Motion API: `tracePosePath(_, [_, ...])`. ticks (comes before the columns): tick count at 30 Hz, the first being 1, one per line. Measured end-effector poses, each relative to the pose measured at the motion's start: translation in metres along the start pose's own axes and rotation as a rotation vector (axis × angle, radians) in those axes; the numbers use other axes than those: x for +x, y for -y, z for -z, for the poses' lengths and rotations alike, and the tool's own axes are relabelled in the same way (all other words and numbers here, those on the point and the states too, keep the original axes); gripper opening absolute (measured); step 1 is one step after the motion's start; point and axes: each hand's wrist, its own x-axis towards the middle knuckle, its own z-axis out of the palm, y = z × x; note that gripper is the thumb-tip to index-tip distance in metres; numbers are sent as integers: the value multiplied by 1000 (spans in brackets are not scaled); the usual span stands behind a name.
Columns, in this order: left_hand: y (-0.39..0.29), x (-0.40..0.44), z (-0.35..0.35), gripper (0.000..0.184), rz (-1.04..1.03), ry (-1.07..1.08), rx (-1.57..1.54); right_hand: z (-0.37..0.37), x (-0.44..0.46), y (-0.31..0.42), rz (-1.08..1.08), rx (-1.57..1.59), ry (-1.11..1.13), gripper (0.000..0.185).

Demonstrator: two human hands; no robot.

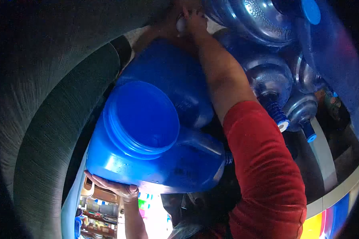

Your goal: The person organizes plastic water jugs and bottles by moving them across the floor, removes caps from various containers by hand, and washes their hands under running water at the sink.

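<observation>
The jug [163, 168] lies at two o'clock from my left hand [117, 189], palm flat beneath it, and six o'clock from my outstretched right hand [196, 20], whose grip I can't tell.

The blue container [127, 169] gapes wide for entry, but clear bottles [269, 75] crowd the right.

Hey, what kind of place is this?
Probably a vehicle's interior, judging by the dark ribbed-fabric seat-like shape, with a blue wide-mouthed plastic container beside it and a clear bluish round plastic bottle beyond.
</observation>
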Motion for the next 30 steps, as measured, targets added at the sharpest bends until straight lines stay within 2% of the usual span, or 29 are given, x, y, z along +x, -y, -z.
tracePosePath(1, [2, -1, 0, 110, -7, 15, 5, -32, 2, -3, -156, 52, 209, 48])
tracePosePath(2, [4, -2, 1, 111, -15, 33, 10, -51, 4, -4, -312, 105, 420, 58])
tracePosePath(5, [4, -3, 2, 111, -3, 48, 13, -59, 6, -6, -344, 61, 539, 62])
tracePosePath(9, [0, -1, 0, 111, 18, 34, 3, -67, -3, 0, -437, 118, 488, 54])
tracePosePath(11, [-1, 1, -2, 111, 7, -11, -33, -77, -8, 4, -440, 94, 559, 44])
tracePosePath(15, [1, 2, -2, 112, -5, -6, -16, -68, -20, 2, -499, 209, 537, 36])
tracePosePath(17, [5, -1, -3, 113, -31, -16, -39, -45, -7, -1, -565, 267, 974, 33])
tracePosePath(18, [4, -2, -3, 113, -30, -13, -40, -63, -14, -6, -566, 265, 978, 33])
tracePosePath(20, [2, -1, -2, 113, 2, -3, -18, -116, -32, -19, -590, 284, 756, 33])
tracePosePath(21, [2, -1, -2, 113, 2, -5, -18, -104, -30, -14, -589, 284, 754, 33])
tracePosePath(23, [2, 1, 0, 112, -10, 6, -24, -61, -22, -1, -637, 307, 586, 37])
tracePosePath(24, [1, 1, 0, 112, -10, 3, -26, -47, -18, -4, -637, 305, 582, 37])
tracePosePath(26, [-1, 2, -2, 111, -4, -8, -57, -29, -11, -8, -663, 422, 770, 43])
tracePosePath(27, [1, 1, -3, 111, -5, -16, -58, -34, -11, -8, -661, 422, 762, 43])
tracePosePath(29, [6, -4, -2, 115, 4, -4, -45, -56, -18, -8, -442, 344, 753, 45])
tracePosePath(30, [3, -4, -3, 116, 23, -22, -58, -27, -14, -6, -441, 343, 743, 45])
